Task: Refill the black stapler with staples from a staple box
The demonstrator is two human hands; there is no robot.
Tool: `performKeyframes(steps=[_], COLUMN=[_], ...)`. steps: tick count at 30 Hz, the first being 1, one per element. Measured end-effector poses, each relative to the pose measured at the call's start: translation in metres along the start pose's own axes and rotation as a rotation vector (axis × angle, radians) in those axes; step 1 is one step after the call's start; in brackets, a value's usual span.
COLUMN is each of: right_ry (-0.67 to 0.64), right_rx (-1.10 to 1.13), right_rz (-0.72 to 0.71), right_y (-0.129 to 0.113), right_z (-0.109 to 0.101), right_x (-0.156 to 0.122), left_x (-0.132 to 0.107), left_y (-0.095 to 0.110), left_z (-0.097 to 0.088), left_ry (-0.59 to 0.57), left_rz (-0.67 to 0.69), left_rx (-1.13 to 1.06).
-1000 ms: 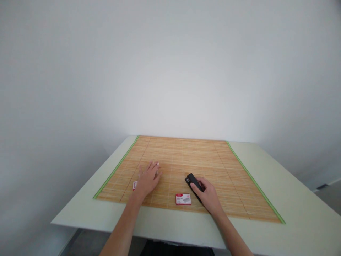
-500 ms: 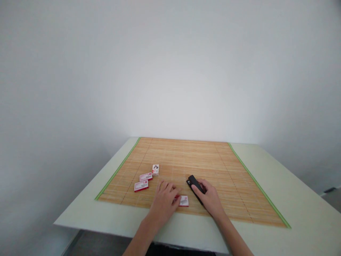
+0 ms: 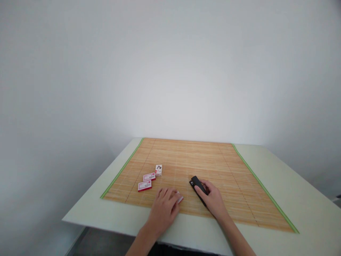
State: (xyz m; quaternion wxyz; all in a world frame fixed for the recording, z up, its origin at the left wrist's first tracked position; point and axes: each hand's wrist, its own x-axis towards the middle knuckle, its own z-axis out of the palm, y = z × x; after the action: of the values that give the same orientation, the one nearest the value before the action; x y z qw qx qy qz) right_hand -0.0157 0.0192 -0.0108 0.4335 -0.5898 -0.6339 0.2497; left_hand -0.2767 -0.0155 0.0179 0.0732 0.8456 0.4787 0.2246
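Note:
A black stapler [image 3: 198, 183] lies slantwise near the front of the bamboo mat, and my right hand [image 3: 214, 201] is wrapped round its near half, thumb along the top. To its left, the fingers of my left hand [image 3: 164, 207] curl over a small red-and-white staple box [image 3: 180, 199]. Most of that box is hidden by the hand; only its right end shows. Further left are two flat boxes of the same red-and-white kind, a nearer one [image 3: 144, 186] and one just behind it [image 3: 149, 176]. Beside the latter stands a small white box [image 3: 158, 170] with a dark picture on it.
The bamboo mat [image 3: 191, 156] with green side edges covers much of a pale table [image 3: 92, 209]. A plain wall [image 3: 170, 71] rises behind the table. At the far right edge of view is a dark object [image 3: 337, 197], too little shown to name.
My left hand has closed further over the staple box, which is turned and now mostly covered. The whole view has shifted slightly; my right hand keeps its hold on the stapler.

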Motion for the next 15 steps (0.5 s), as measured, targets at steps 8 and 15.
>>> performKeyframes(steps=[8,15], right_ry=[0.001,-0.068], right_rx=[0.046,0.120], right_rz=[0.052,-0.030], right_y=[-0.007,-0.026], right_z=[0.002,0.022], right_x=[-0.005,-0.031], left_x=[-0.004,-0.011], left_y=[-0.042,-0.099], left_z=[0.005,-0.006], left_ry=[0.277,0.444], left_rz=[-0.235,-0.392], left_rx=[0.183,0.073])
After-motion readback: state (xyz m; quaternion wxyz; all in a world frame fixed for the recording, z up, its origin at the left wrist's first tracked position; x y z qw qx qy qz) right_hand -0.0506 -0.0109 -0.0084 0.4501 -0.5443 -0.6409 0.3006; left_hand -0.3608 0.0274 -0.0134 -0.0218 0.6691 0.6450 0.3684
